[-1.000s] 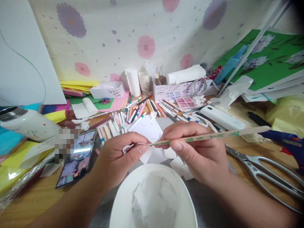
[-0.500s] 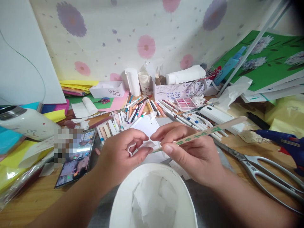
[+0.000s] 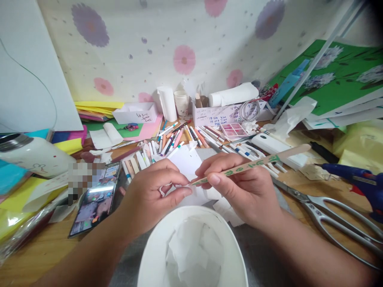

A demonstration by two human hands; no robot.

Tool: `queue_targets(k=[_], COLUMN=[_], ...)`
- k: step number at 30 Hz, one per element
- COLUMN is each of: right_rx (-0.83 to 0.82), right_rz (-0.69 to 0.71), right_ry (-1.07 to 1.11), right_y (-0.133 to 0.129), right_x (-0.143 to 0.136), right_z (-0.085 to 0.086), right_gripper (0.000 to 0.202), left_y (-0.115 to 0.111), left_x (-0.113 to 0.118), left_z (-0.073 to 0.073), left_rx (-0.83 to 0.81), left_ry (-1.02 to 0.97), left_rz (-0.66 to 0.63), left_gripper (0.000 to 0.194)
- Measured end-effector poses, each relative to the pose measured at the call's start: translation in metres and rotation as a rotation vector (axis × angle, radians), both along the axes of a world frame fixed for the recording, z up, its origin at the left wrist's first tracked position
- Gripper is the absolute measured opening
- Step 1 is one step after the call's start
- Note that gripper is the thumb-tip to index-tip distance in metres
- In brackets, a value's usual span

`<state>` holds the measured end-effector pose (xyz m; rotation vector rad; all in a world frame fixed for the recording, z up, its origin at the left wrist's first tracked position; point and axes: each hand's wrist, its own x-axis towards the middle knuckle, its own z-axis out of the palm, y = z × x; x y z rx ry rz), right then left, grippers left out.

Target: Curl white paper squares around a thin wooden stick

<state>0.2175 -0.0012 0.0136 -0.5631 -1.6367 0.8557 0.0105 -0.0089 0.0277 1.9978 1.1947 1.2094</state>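
Observation:
My right hand (image 3: 239, 185) pinches a flat wooden craft stick (image 3: 254, 164) with green handwriting along it. The stick slants up to the right, and its lower end reaches the fingertips of my left hand (image 3: 157, 195). A thin white piece of tissue (image 3: 163, 191) shows inside the curled fingers of that left hand; most of it is hidden. Below both hands stands a white round container (image 3: 149, 255) with crumpled white paper (image 3: 193, 251) inside. A white sheet (image 3: 187, 159) lies behind the hands.
Large scissors (image 3: 323, 215) and a blue glue gun (image 3: 353, 175) lie to the right. Many markers (image 3: 176, 139) are spread behind the hands. On the left are a phone (image 3: 97, 203) and a white bottle (image 3: 32, 155).
My left fingertips have closed in at the lower end of the stick. More of that end now shows, and my right hand has shifted very slightly right.

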Motion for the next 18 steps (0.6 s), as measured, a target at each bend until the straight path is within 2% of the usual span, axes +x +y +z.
queue_targets(k=[4, 8, 13, 18], right_rx=[0.064, 0.074, 0.041, -0.015], right_rz=[0.03, 0.083, 0.135, 0.189], right_ry=[0.028, 0.091, 0.118, 0.239], right_y=[0.0, -0.001, -0.003, -0.003], right_x=[0.0, 0.0, 0.002, 0.001], right_z=[0.001, 0.004, 0.004, -0.001], right_gripper=[0.01, 0.008, 0.008, 0.006], left_y=[0.001, -0.002, -0.005, -0.005], left_x=[-0.002, -0.005, -0.01, -0.009], left_z=[0.002, -0.002, -0.009, -0.007], left_rx=[-0.095, -0.197, -0.198, -0.22], left_ry=[-0.115, -0.226, -0.253, -0.282], left_rz=[-0.049, -0.096, -0.078, -0.114], left_gripper=[0.01, 0.009, 0.009, 0.009])
